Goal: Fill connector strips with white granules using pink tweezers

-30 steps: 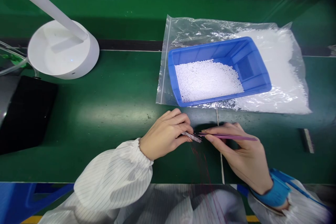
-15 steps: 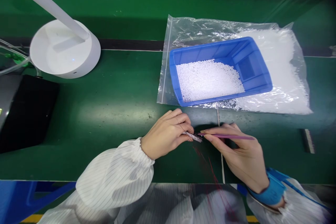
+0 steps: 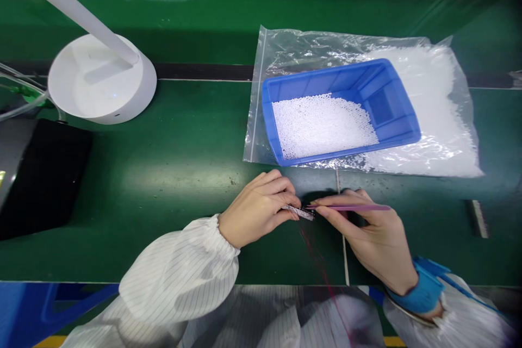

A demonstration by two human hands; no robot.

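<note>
Hands: two, left hand point(image 3: 259, 209) and right hand point(image 3: 377, 239)
Slim pink tool point(image 3: 359, 207): one
Silvery strip point(image 3: 300, 212): one
Red strands point(image 3: 321, 265): several, too fine to count exactly
Blue bin point(image 3: 379, 106): one
White beads point(image 3: 322, 126) in bin: a heap, too many to count
Clear zip bag point(image 3: 305, 49): one
White lamp point(image 3: 141, 92): one
Black box point(image 3: 53, 174): one
Small dark bar point(image 3: 478, 219): one
Blue wristband point(image 3: 422, 289): one
Striped sleeves point(image 3: 179, 272): two
Green worktop point(image 3: 163, 174): one

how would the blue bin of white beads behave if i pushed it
The blue bin looks stiff, so it would probably keep its shape. It sits on a glossy plastic bag, so it may slide; its loose white beads would likely shift.
</note>
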